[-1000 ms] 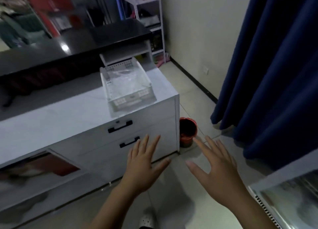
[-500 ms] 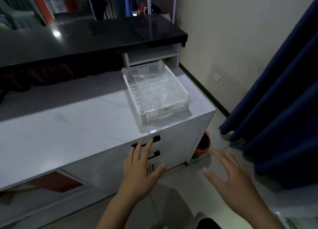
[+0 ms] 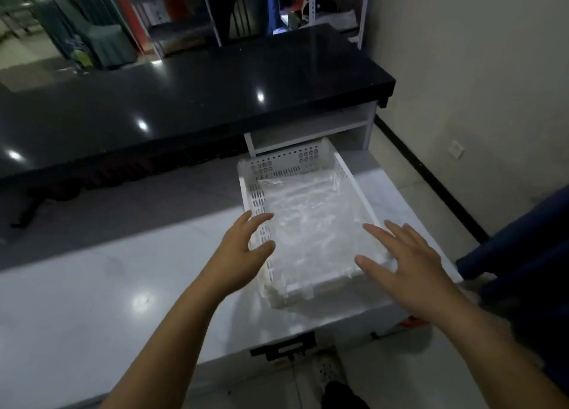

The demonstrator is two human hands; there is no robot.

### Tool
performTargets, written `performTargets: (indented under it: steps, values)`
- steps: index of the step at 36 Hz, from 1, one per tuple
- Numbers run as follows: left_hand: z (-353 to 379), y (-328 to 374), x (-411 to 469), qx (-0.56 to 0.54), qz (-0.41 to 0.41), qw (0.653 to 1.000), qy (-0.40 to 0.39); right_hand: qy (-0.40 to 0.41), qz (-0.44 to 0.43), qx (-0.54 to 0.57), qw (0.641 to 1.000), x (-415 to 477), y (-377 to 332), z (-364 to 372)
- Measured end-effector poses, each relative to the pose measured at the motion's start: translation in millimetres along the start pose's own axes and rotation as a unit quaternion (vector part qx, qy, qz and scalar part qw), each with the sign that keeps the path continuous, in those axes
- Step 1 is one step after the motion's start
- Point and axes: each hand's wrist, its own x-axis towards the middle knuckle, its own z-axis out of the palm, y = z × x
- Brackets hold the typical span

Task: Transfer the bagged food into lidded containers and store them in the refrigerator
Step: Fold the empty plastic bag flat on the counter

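White and glossy, the table [image 3: 123, 270] is seen below a black counter [image 3: 215, 94]. At its right end a white perforated basket [image 3: 286, 162] is set, long axis near to far, filled with crumpled clear plastic bags [image 3: 308, 224]. Its near end is flanked equally closely by the left hand [image 3: 237, 251] and right hand [image 3: 403, 264], fingers [image 3: 374, 228] spread, nothing held.
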Motion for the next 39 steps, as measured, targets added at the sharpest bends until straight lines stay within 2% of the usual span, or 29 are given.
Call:
performTargets:
  steps: [3, 6, 8, 14, 19, 23, 29, 35, 39]
  values:
    - [-7.3, 19.5, 61.1, 0.041, -0.009, 0.999, -0.006, -0.052, -0.009, -0.055, 0.997, 38.9, 9.0, 3.7]
    - [-14.0, 30.4, 111.5, 0.132, 0.027, 0.991, -0.013, -0.083, -0.018, -0.124, 0.989, 57.6, 16.7, 13.4]
    - [-17.0, 33.7, 143.5, 0.153, 0.026, 0.987, -0.030, -0.097, -0.014, -0.151, 0.984, 64.8, 20.7, 18.8]
    - [-19.2, 28.3, 213.8, 0.194, -0.026, 0.972, -0.129, -0.075, -0.018, -0.165, 0.983, 68.5, 27.1, 22.9]
    - [-19.0, 20.7, 238.6, 0.144, -0.034, 0.975, -0.164, -0.040, -0.015, -0.121, 0.992, 62.6, 25.0, 19.4]
    - [-33.9, 21.8, 229.3, 0.101, 0.000, 0.987, -0.127, 0.020, -0.016, -0.057, 0.998, 59.0, 15.9, 11.9]
    - [-96.6, 11.9, 157.0, -0.095, 0.045, 0.993, -0.052, 0.117, -0.028, 0.027, 0.992, 66.9, -22.2, -7.7]
    - [-157.9, -51.5, 46.0, -0.275, 0.022, 0.959, 0.057, 0.140, -0.092, 0.074, 0.983, 85.0, -99.3, 3.3]
    - [-175.3, -115.4, -21.9, -0.308, -0.030, 0.932, 0.186, 0.107, -0.145, 0.048, 0.982, 99.8, -163.5, 38.1]
